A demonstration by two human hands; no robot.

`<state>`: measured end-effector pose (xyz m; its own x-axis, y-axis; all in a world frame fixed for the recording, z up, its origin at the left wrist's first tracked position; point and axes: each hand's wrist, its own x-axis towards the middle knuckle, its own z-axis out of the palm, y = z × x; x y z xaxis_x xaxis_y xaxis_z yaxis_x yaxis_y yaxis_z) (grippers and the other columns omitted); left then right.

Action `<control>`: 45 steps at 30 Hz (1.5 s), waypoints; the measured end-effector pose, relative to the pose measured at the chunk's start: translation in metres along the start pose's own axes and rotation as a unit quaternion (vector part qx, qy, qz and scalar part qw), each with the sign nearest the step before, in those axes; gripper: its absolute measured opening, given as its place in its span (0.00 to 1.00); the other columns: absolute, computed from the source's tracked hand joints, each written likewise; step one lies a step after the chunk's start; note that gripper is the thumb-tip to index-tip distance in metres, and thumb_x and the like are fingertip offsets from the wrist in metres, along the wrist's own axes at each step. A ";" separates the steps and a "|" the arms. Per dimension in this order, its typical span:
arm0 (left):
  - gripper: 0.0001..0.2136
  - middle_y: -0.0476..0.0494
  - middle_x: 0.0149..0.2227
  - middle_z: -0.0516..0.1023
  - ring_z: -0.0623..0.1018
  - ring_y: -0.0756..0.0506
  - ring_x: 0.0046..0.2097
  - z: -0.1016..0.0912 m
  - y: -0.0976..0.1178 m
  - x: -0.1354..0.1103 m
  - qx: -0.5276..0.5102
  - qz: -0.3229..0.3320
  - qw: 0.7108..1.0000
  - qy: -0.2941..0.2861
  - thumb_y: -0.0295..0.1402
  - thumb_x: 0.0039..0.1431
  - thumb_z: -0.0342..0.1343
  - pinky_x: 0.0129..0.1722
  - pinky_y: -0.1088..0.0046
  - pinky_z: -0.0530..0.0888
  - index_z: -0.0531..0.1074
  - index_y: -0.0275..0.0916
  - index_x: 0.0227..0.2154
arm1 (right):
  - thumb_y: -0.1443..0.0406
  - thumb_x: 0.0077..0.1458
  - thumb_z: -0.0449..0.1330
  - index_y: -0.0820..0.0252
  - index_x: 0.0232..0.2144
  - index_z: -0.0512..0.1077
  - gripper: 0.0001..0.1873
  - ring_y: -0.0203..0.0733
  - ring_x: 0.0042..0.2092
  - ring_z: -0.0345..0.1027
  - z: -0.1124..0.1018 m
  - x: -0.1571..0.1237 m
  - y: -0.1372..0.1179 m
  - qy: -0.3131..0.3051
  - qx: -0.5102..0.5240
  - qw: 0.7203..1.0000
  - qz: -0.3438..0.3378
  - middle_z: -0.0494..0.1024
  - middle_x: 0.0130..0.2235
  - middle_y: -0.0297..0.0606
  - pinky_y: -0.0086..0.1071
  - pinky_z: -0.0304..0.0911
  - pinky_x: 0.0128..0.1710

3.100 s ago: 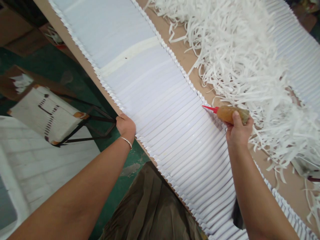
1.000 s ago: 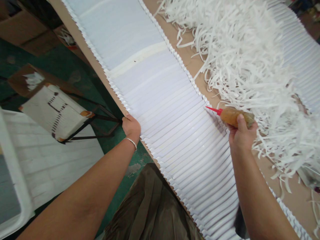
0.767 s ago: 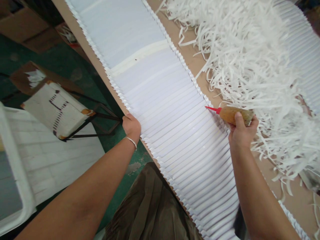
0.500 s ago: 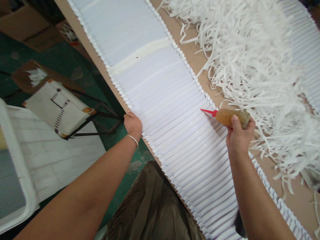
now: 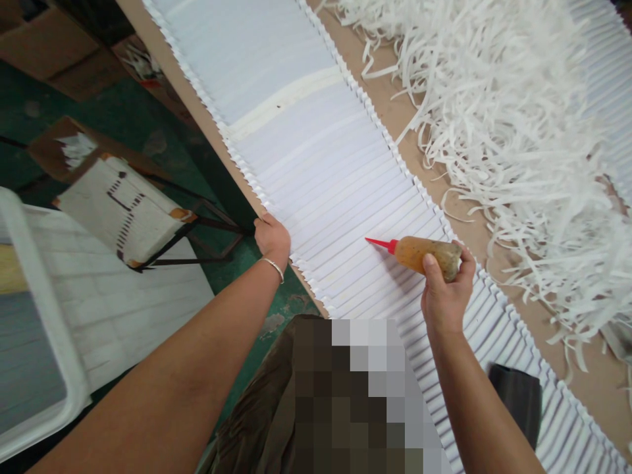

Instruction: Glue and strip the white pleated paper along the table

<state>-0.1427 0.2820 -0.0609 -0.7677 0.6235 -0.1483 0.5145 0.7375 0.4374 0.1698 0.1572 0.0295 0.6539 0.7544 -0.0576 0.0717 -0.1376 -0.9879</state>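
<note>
One fold of the folded paper [image 5: 320, 164] seems half glued, as the red tip [image 5: 380, 243] of the glue bottle [image 5: 427, 253] is held about midway across it. Many farther folds look dry. The bottle is gripped by the right hand [image 5: 444, 299], fingers wrapped tight round it. The paper's left edge is clamped by the left hand [image 5: 272, 238], fingers curled under. Paper strips [image 5: 518, 131] are piled far right.

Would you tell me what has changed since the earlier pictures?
The right hand, gripping the glue bottle throughout, drew it from the far edge of the pleated paper inward, towards the left hand. That hand stayed at the near edge; the shreds lay unchanged.
</note>
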 end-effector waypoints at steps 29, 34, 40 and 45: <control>0.20 0.25 0.42 0.80 0.82 0.36 0.46 0.000 -0.004 0.001 0.014 0.006 1.000 0.001 0.36 0.75 0.37 0.46 0.61 0.77 0.73 0.30 0.43 | 0.61 0.44 0.74 0.49 0.58 0.66 0.39 0.50 0.58 0.70 -0.010 0.020 -0.032 0.020 -0.095 0.970 -0.222 0.71 0.58 0.39 0.57 0.62 0.65; 0.19 0.25 0.43 0.80 0.82 0.35 0.47 0.000 -0.004 0.002 0.012 0.006 1.000 0.002 0.35 0.74 0.37 0.47 0.62 0.77 0.72 0.31 0.41 | 0.54 0.50 0.70 0.52 0.51 0.63 0.31 0.44 0.50 0.75 0.000 0.102 -0.023 0.064 0.074 0.993 -0.059 0.74 0.50 0.37 0.47 0.76 0.49; 0.17 0.26 0.42 0.80 0.82 0.36 0.46 -0.001 -0.002 0.002 0.013 0.008 1.000 0.006 0.34 0.73 0.37 0.46 0.64 0.77 0.71 0.32 0.39 | 0.55 0.44 0.74 0.52 0.50 0.62 0.35 0.43 0.47 0.76 0.012 0.130 -0.007 0.063 0.097 0.993 -0.031 0.75 0.49 0.34 0.43 0.78 0.42; 0.18 0.25 0.44 0.80 0.80 0.35 0.50 -0.002 -0.002 0.001 0.013 0.001 1.000 -0.008 0.34 0.74 0.37 0.50 0.60 0.76 0.71 0.31 0.41 | 0.54 0.44 0.73 0.53 0.50 0.62 0.35 0.43 0.47 0.75 0.013 0.129 0.001 0.065 0.073 0.994 -0.039 0.74 0.48 0.34 0.45 0.78 0.43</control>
<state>-0.1457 0.2803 -0.0602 -0.7608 0.6287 -0.1611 0.5258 0.7426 0.4148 0.2444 0.2629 0.0193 0.7429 0.6688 0.0295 0.0214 0.0204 -0.9996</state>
